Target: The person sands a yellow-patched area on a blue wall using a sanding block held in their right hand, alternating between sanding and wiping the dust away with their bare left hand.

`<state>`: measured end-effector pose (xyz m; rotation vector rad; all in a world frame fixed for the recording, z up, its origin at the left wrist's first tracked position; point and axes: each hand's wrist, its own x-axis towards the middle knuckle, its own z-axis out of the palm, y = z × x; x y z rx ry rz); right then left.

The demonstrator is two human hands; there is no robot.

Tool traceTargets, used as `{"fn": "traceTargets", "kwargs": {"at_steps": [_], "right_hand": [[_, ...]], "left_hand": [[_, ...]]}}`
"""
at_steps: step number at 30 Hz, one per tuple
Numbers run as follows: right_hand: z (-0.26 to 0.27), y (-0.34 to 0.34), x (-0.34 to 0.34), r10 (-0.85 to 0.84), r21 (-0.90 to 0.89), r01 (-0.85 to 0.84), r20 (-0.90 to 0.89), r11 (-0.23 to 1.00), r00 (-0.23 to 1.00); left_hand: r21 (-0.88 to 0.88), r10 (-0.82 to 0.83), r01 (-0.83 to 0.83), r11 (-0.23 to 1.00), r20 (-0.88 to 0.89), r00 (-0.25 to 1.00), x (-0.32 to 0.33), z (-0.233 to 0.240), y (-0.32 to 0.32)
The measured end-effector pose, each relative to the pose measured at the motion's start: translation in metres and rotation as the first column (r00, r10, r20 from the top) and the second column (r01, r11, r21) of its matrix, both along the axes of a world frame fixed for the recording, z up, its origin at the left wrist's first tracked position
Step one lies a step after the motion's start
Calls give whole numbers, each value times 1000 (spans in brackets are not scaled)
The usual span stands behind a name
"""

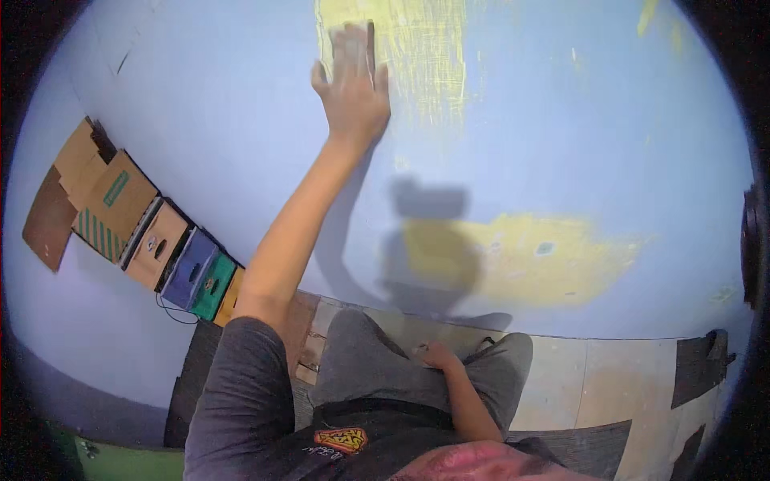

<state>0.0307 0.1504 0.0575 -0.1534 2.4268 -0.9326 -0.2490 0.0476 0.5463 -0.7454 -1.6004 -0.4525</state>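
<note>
My left hand point(355, 90) is raised high against a pale blue wall point(553, 150). Its blurred fingers lie over a thin flat piece point(370, 45) with a dark brown edge, perhaps sandpaper, pressed to the wall. Around the fingers is a streaky yellow patch point(424, 54), its right border ragged. Lower on the wall spreads another yellow patch point(535, 270) with a small pale greenish spot point(545, 248). Down at my lap, my right hand point(439, 355) rests with curled fingers by the grey trousers point(361, 361); whether it holds anything cannot be made out.
To the left stands a drawer unit with coloured fronts point(189, 267), with a cardboard box point(114, 198) on top. Light tiles point(619, 379) cover the floor, with dark mats point(571, 445) on them. My shadow point(430, 258) falls across the wall.
</note>
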Motion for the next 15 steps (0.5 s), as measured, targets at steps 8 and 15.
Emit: {"fn": "traceTargets", "kwargs": {"at_steps": [8, 15], "right_hand": [[-51, -7, 1, -226, -29, 226, 5, 974, 974], [-9, 2, 7, -15, 24, 15, -15, 1000, 1000]], "left_hand": [[-139, 151, -142, 980, 62, 987, 2, -40, -16], [-32, 46, -47, 998, -25, 999, 4, 20, -4]]}}
